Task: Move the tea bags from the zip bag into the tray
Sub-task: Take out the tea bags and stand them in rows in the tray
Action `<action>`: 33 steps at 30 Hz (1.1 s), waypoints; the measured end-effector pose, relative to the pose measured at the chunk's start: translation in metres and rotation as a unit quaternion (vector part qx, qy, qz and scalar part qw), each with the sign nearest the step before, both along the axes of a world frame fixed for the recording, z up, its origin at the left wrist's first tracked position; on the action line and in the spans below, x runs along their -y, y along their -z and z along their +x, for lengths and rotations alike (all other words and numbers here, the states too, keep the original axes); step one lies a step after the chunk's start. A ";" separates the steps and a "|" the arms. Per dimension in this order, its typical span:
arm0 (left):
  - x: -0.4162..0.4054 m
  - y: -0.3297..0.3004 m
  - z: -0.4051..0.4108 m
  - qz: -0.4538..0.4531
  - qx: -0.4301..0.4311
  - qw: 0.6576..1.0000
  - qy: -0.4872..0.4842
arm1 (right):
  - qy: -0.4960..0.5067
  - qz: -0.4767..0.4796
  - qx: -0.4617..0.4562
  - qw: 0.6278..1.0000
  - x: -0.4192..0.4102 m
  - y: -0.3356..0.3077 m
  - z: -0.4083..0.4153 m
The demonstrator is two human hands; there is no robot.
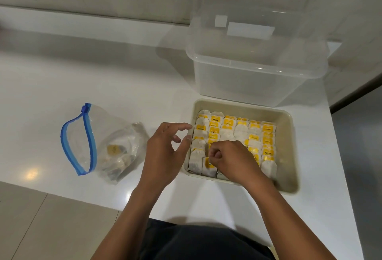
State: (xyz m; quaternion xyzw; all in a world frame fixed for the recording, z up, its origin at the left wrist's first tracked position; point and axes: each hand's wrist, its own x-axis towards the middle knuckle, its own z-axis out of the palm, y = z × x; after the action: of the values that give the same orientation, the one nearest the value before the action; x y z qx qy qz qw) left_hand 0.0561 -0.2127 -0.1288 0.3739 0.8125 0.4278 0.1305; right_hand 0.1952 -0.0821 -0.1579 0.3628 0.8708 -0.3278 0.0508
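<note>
Right hand (229, 157) pinches a papery tea bag (207, 166) in the smooth rectangular tray (288, 152).

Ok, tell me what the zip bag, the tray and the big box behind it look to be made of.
Zip bag: thin clear plastic film, crinkled and see-through, with a blue plastic zip strip.
Tray: opaque beige, probably hard plastic; smooth matte walls and rounded corners.
Big box: translucent, glossy rigid plastic; the counter shows through and highlights glint on it.

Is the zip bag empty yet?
No, the open zip bag on the counter left of the tray holds a few tea bags at its bottom.
</note>
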 end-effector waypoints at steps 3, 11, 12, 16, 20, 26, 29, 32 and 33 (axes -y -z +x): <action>-0.001 0.000 0.001 0.002 0.002 1.000 0.002 | 0.009 0.010 -0.008 1.000 0.000 0.000 -0.001; 0.000 0.001 0.001 0.008 0.014 1.000 0.016 | 0.020 0.060 0.020 0.998 -0.002 -0.001 -0.002; 0.001 0.001 0.002 0.008 0.015 1.000 0.017 | 0.021 0.062 0.021 0.998 -0.002 -0.001 -0.003; 0.000 0.000 0.003 0.005 0.020 1.000 0.017 | 0.017 0.074 0.032 0.997 -0.003 0.001 -0.004; 0.001 -0.002 0.003 0.004 0.021 1.000 0.016 | 0.015 0.068 0.030 0.997 -0.002 0.000 -0.006; 0.004 -0.004 0.001 0.009 0.013 1.000 0.013 | 0.032 0.054 -0.005 0.998 -0.002 -0.012 0.002; 0.005 -0.005 0.002 0.014 0.024 1.000 0.010 | -0.004 -0.031 0.002 1.000 -0.004 -0.021 0.009; 0.006 -0.005 0.002 0.017 0.029 0.999 0.011 | -0.047 -0.075 0.052 0.995 -0.003 -0.021 0.010; 0.007 -0.006 0.003 0.019 0.031 0.999 0.012 | -0.048 -0.076 0.059 0.994 -0.003 -0.018 0.010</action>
State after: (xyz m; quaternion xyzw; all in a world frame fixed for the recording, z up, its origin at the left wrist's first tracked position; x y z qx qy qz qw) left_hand 0.0588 -0.2193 -0.1227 0.3727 0.7951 0.4532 0.1533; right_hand 0.2056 -0.0790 -0.1394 0.3343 0.8555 -0.3680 0.1449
